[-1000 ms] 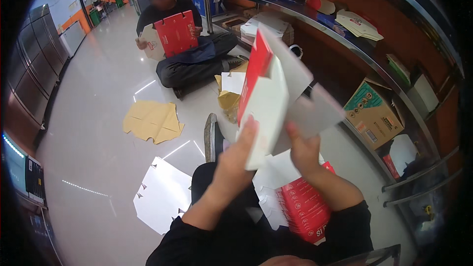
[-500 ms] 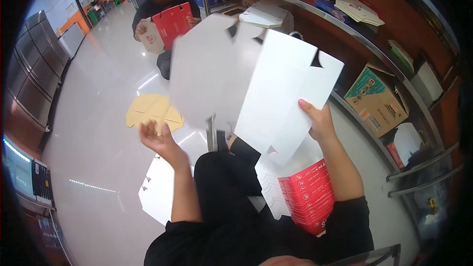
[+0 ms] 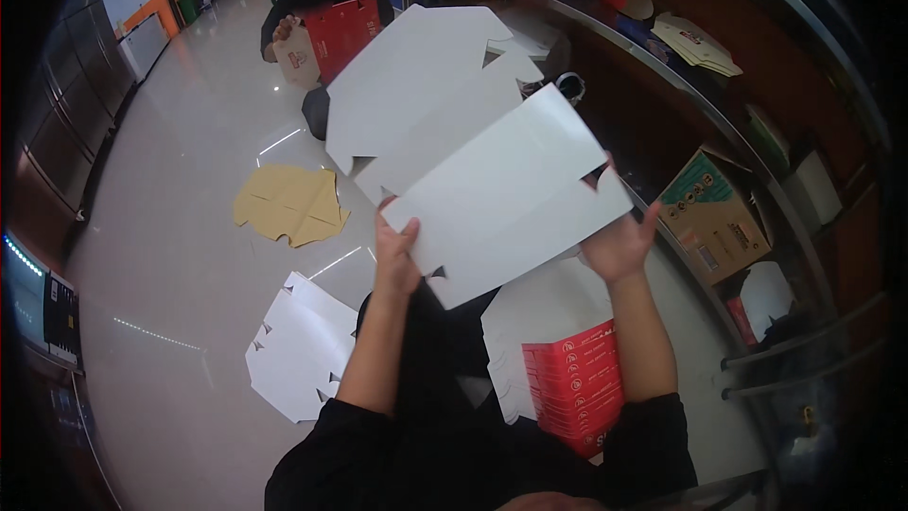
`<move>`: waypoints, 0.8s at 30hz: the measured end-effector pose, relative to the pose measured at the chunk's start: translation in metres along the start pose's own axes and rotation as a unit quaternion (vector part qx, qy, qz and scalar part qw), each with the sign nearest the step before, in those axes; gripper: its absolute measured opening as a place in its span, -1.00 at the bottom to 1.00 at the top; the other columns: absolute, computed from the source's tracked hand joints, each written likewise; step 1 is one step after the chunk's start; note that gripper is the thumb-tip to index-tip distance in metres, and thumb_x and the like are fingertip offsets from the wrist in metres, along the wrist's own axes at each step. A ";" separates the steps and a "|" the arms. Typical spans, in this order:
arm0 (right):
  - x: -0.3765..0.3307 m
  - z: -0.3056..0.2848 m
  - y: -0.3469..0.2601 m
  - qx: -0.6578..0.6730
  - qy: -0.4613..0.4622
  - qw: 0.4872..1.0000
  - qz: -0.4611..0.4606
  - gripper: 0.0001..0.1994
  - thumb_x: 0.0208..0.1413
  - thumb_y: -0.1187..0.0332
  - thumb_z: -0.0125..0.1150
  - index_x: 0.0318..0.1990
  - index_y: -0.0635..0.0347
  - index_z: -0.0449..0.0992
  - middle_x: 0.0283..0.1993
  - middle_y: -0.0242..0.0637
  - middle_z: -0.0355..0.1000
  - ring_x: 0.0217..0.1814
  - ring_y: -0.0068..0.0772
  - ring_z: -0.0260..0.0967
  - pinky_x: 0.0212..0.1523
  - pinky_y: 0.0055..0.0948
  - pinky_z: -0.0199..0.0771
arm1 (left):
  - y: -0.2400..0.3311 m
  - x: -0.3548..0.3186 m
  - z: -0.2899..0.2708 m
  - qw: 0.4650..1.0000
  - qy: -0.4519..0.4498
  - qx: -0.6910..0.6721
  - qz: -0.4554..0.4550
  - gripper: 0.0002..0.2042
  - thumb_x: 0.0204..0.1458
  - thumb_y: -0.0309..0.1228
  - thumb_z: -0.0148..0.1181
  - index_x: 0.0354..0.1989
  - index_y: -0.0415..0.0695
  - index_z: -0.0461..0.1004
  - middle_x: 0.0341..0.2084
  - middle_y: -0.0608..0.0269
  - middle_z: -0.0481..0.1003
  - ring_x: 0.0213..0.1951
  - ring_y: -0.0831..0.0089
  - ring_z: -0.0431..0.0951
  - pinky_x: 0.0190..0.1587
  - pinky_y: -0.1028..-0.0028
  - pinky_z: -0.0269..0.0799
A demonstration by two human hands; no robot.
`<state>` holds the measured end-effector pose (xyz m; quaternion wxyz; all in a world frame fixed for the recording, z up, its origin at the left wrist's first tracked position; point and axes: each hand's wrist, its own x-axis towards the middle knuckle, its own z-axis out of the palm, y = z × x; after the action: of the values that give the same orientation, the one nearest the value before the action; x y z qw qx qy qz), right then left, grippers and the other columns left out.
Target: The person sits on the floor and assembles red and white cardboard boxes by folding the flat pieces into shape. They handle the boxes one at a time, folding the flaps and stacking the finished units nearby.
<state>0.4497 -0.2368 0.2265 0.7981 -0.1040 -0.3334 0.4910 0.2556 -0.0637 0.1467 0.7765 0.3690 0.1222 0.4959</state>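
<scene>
The left grip is pinching a white, notched cardboard sheet; the right grip is reaching beneath its right end, closure hidden; the near panel's long axis is slanting between them.

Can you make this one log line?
left hand: holds white cardboard | right hand: at its right edge | nearby: red-and-white stack

The card is white on its visible face, with notched edges. It is opened out along creases, two broad panels with a narrower strip between, and held up aslant.
</scene>
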 end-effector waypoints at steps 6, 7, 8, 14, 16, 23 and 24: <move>0.002 -0.004 -0.007 -0.398 0.122 0.894 0.165 -0.26 -0.01 0.11 0.10 0.25 0.12 -0.14 0.13 -0.15 0.13 0.16 -0.31 0.10 -0.01 -0.37 0.24 | 0.042 -0.003 -0.024 0.990 -0.051 0.128 -0.027 -0.52 -0.13 -0.58 0.09 -0.01 -0.13 0.07 -0.19 0.13 0.29 -0.13 0.37 0.37 -0.10 0.40 0.36; 0.000 -0.003 0.000 -0.468 0.148 0.848 0.199 -0.29 -0.01 0.18 0.12 0.24 0.14 -0.11 0.10 -0.17 0.18 0.13 -0.34 0.13 -0.05 -0.39 0.26 | 0.047 -0.005 -0.024 0.989 -0.044 0.142 -0.021 -0.52 -0.14 -0.57 0.10 -0.02 -0.13 0.08 -0.20 0.14 0.29 -0.14 0.38 0.37 -0.11 0.41 0.36; 0.000 0.000 0.004 -0.453 0.185 0.844 0.221 -0.36 -0.02 0.34 0.12 0.20 0.18 -0.03 0.03 -0.22 0.22 0.09 -0.43 0.15 -0.09 -0.45 0.28 | 0.051 -0.006 -0.024 0.987 -0.036 0.153 -0.013 -0.52 -0.16 -0.57 0.12 -0.02 -0.14 0.09 -0.21 0.14 0.29 -0.15 0.39 0.37 -0.12 0.43 0.36; 0.003 -0.008 0.020 -0.462 0.179 0.859 0.130 -0.42 -0.04 0.40 0.14 0.14 0.20 0.04 0.00 -0.24 0.24 0.06 -0.41 0.19 0.01 -0.45 0.24 | 0.068 -0.010 -0.020 0.979 -0.030 0.199 -0.023 -0.44 -0.21 -0.54 0.15 0.03 -0.17 0.07 -0.20 0.16 0.30 -0.11 0.40 0.34 -0.07 0.43 0.30; 0.000 -0.016 0.026 -0.465 0.183 0.859 0.115 -0.43 -0.04 0.43 0.13 0.14 0.20 0.05 0.01 -0.24 0.24 0.07 -0.40 0.19 0.04 -0.44 0.22 | 0.070 -0.011 -0.011 0.980 -0.031 0.198 -0.013 -0.38 -0.24 -0.55 0.13 0.08 -0.16 0.03 -0.16 0.14 0.28 -0.09 0.38 0.32 -0.01 0.43 0.22; -0.005 -0.018 0.027 -0.373 0.164 0.905 0.123 -0.50 -0.02 0.46 0.10 0.10 0.17 0.10 -0.03 -0.27 0.26 0.07 -0.44 0.19 0.05 -0.43 0.21 | 0.083 -0.016 -0.032 0.975 -0.086 0.200 -0.049 -0.39 -0.31 -0.66 -0.05 0.05 -0.11 0.04 -0.15 0.20 0.23 -0.04 0.40 0.26 -0.01 0.42 0.21; -0.008 -0.020 0.034 -0.388 0.169 0.899 0.114 -0.51 -0.02 0.47 0.09 0.09 0.20 0.11 -0.02 -0.25 0.26 0.04 -0.44 0.22 0.03 -0.44 0.23 | 0.085 -0.015 -0.034 0.972 -0.073 0.224 -0.023 -0.41 -0.31 -0.66 -0.04 0.03 -0.12 0.07 -0.16 0.20 0.25 -0.06 0.40 0.28 -0.02 0.43 0.22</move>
<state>0.4359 -0.2236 0.1917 0.6773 -0.5243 -0.3436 0.3851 0.1712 -0.0414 0.1793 0.6921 0.5660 0.1819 0.4093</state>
